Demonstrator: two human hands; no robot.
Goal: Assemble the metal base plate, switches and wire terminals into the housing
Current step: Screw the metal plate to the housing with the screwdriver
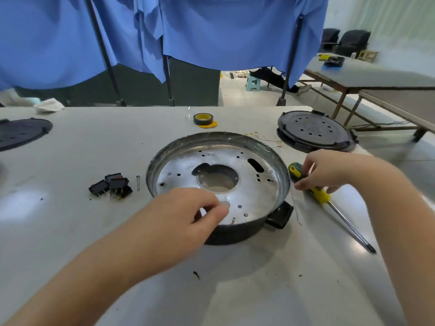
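Near the left edge of the tabletop (70,231) lies part of a dark perforated cover (21,134). Further right, toward the middle, a cluster of black rocker switches (110,187) sits loose, with a single screw (138,182) just beside it — so the switches are not yet fitted, by the look of it.

At the middle stands the round dark housing (237,231), open side up, and the metal base plate (254,191) already lies inside it, its large centre opening and many small holes showing. That step appears done or nearly so; a small screw-like piece stands near the plate's near rim, though whether it is driven home I cannot tell. Nothing else is in the housing. The left hand (188,210) rests over the near part of the plate, fingers curled, the grip narrow; whether it pinches anything small is hidden.

Behind the housing sits a roll of tape (203,119), and right of that the thin wires with ring terminals (263,137) lie on the tabletop — still to be installed.

Toward the right edge a second dark perforated cover (313,130) rests, and in front of it the right hand (329,171) curls its grip round the handle of a yellow-and-green screwdriver (320,194) lying on the tabletop.
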